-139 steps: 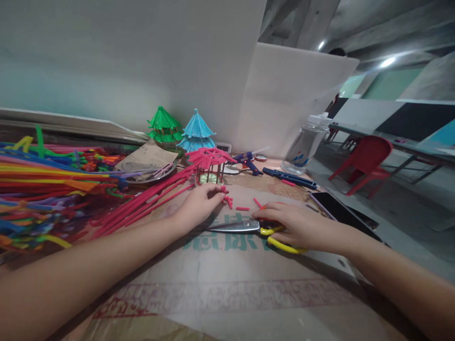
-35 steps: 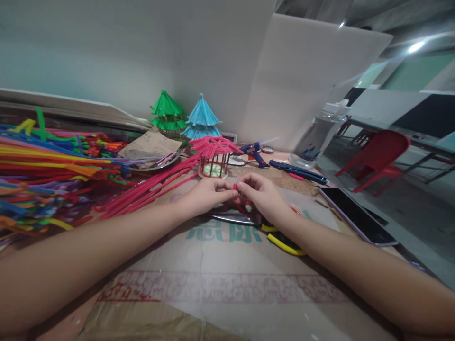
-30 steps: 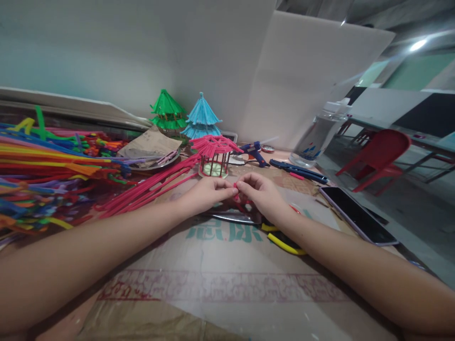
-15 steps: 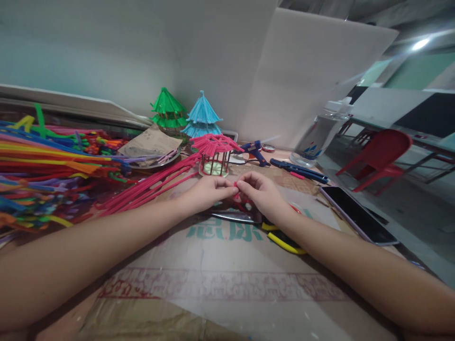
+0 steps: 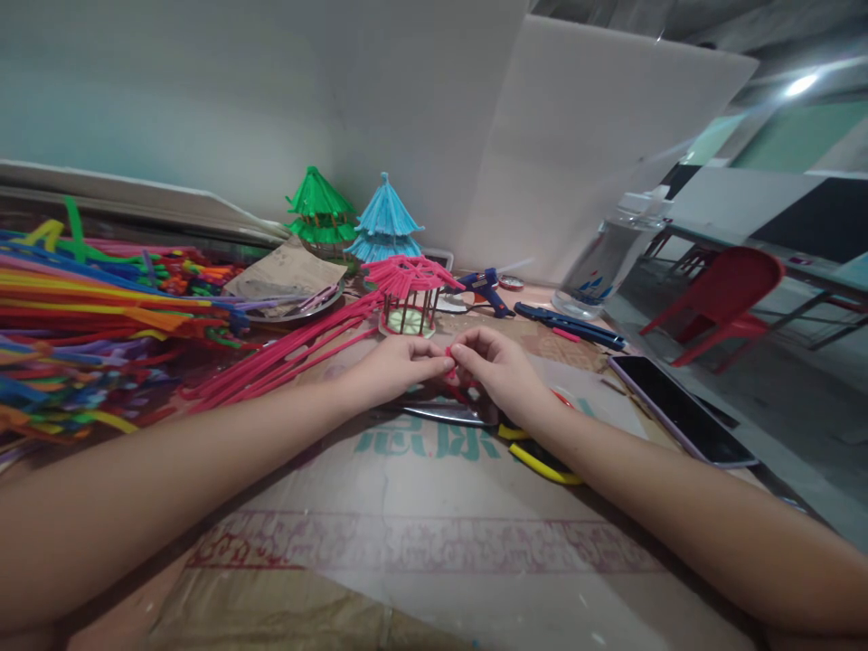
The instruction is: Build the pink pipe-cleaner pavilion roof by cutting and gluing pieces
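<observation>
My left hand (image 5: 407,363) and my right hand (image 5: 489,360) meet at the centre, their fingertips pinched on a small pink-red piece (image 5: 451,353) between them. Below them lies a dark, shiny-rimmed tray (image 5: 451,415), partly hidden by the hands. Just behind stands a small pavilion with a pink roof (image 5: 410,275), brown posts and a pale round base. Long pink pipe cleaners (image 5: 285,354) lie to the left of it. Under my right forearm are yellow-and-black handles (image 5: 542,463), partly covered.
Colourful pipe cleaners (image 5: 101,316) fill the left side. Green (image 5: 317,206) and blue (image 5: 385,221) roofed models stand at the back. Rightward are a blue glue gun (image 5: 489,291), a dark blue tool (image 5: 570,326), a clear bottle (image 5: 607,258), a phone (image 5: 678,409) and a red chair (image 5: 729,294).
</observation>
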Demonstrator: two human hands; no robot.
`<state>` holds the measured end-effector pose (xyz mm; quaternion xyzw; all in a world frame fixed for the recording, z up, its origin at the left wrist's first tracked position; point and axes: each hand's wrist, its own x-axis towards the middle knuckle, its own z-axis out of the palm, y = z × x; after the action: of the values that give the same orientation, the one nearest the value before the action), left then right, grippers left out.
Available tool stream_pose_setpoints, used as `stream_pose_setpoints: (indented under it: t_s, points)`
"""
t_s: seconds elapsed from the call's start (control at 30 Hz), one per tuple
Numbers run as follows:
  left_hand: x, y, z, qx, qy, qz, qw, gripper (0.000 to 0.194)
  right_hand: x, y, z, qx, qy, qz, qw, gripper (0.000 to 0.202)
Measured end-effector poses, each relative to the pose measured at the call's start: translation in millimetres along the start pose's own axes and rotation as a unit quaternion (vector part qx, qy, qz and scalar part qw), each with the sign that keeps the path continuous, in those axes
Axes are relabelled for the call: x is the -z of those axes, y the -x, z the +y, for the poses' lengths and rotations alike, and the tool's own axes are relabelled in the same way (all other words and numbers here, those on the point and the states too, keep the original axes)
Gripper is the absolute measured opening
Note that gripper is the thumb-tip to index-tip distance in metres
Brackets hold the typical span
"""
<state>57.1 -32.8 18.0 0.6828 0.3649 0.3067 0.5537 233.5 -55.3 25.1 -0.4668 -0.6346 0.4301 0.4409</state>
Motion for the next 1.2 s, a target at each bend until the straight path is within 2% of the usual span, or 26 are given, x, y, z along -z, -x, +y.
stream_pose_setpoints:
  t_s: [0.43, 0.73, 0.93, 1.2]
  points:
    - [-1.4, 1, 4, 0.002, 0.008, -0.001, 1.000, 0.023, 0, 0, 0, -0.013, -0.040, -0.009, 0.999, 0.031]
    - [0.1, 0, -5, -0.020, 0.003, -0.003, 1.000, 0.026, -2, 0, -2, -0.011, -0.037, -0.020, 0.999, 0.032]
    - [-1.9, 4, 6, -0.020, -0.049, 0.022, 0.998, 0.023, -2, -1, 0, -0.008, -0.022, -0.030, 0.999, 0.030]
    - [-4.0, 6, 10, -0.010, -0.050, 0.031, 0.998, 0.021, 1, -1, 2, 0.002, 0.011, -0.029, 1.000, 0.031]
